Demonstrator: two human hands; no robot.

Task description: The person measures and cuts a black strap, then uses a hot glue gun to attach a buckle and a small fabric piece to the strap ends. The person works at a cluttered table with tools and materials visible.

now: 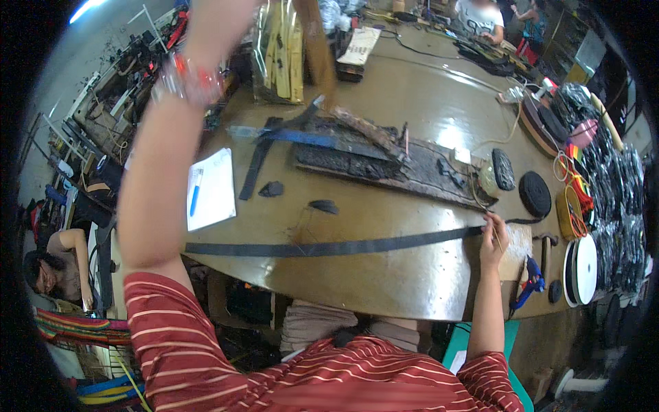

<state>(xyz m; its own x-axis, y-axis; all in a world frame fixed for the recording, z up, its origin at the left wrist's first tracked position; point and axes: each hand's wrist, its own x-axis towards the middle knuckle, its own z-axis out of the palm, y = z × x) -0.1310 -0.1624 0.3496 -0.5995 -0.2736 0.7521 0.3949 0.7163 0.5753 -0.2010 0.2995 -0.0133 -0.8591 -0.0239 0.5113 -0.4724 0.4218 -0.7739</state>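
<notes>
A long black webbing strap (329, 247) lies across the front of the table. My right hand (494, 239) is closed on it near its right end, fingers pinched together. From there the strap runs on toward a coiled black roll (535, 193). My left hand (223, 27) is raised at the top edge, blurred and cut off, so its fingers do not show. Right of it stands a blurred brown upright piece (316, 58); whether my hand touches it I cannot tell. Beyond the strap lies a dark, worn board (405, 172), with a blue ruler-like strip (281, 136) at its left.
A white notepad (211, 192) with a blue pen lies left. Small black scraps (272, 189) lie beside it. At the right are a blue-handled tool (528, 283), white spools (585, 270) and plastic-wrapped bundles (614, 206). Other people are at the far right and left.
</notes>
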